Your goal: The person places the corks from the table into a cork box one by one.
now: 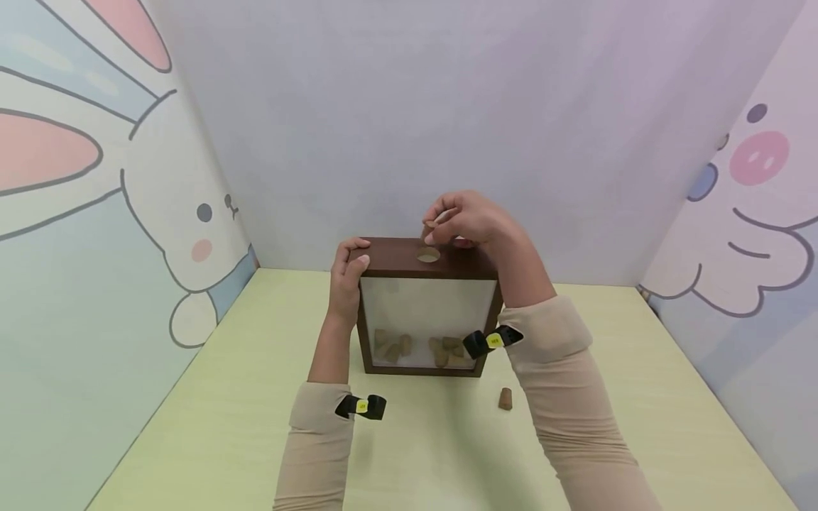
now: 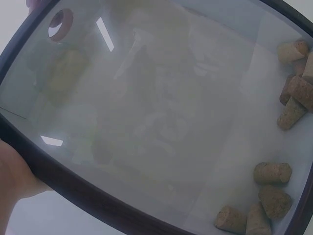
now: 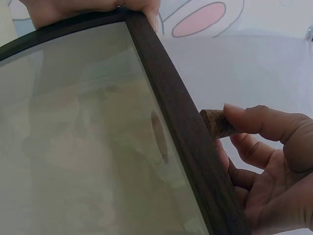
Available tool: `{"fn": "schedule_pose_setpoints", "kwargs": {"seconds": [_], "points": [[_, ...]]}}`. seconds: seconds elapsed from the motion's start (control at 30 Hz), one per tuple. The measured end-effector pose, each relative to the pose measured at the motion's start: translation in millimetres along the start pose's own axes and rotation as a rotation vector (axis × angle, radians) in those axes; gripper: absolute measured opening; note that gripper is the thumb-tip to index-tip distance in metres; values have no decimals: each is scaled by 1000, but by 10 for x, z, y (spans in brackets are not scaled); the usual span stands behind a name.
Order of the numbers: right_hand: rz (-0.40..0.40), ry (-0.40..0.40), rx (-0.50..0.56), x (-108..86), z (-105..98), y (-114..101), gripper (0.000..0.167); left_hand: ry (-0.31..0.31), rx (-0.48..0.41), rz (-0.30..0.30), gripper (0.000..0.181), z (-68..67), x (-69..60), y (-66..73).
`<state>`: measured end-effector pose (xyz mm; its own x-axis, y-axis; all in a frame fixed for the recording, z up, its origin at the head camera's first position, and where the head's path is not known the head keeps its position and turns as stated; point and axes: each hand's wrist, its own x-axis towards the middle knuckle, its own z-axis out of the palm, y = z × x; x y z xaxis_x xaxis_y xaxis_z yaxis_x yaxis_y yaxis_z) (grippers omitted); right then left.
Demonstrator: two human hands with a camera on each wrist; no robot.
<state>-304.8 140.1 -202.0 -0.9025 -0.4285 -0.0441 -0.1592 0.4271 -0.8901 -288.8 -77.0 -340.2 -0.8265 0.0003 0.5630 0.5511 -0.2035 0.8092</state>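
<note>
A dark wooden box (image 1: 396,267) with a clear front stands upright on the table, with a round hole (image 1: 428,254) in its top. My left hand (image 1: 348,273) grips the box's upper left corner, thumb in front and fingers over the top. Just above the hole, my right hand (image 1: 469,218) pinches a cork (image 3: 217,123) between thumb and fingers. Inside the box, several corks (image 2: 272,173) lie at the bottom in two loose groups. One more cork (image 1: 505,399) sits on the table in front of the box, to the right.
The pale yellow-green table (image 1: 224,426) reaches a light curtain-like wall (image 1: 409,106) close behind the box. Side walls carry a cartoon rabbit (image 1: 185,206) on the left and a cartoon pig (image 1: 754,213) on the right.
</note>
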Motion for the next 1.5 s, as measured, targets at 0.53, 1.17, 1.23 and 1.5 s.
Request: {"fn": "schedule_pose_setpoints", "kwargs": {"seconds": [0.53,1.17,1.23,1.5], "points": [[-80,-16,-105,-284,-23,51,23,18,13,3,30,9,-22,-11],[-376,5,-172,-1039,-11,549,31,26,43,-7,31,2,-27,-21],[-416,-1,-165,-1095,-11,641,31,34,49,-15,31,0,-41,-18],[-442,18,-93,-1241,46,968,30,34,63,-11,33,1,-44,-14]]}}
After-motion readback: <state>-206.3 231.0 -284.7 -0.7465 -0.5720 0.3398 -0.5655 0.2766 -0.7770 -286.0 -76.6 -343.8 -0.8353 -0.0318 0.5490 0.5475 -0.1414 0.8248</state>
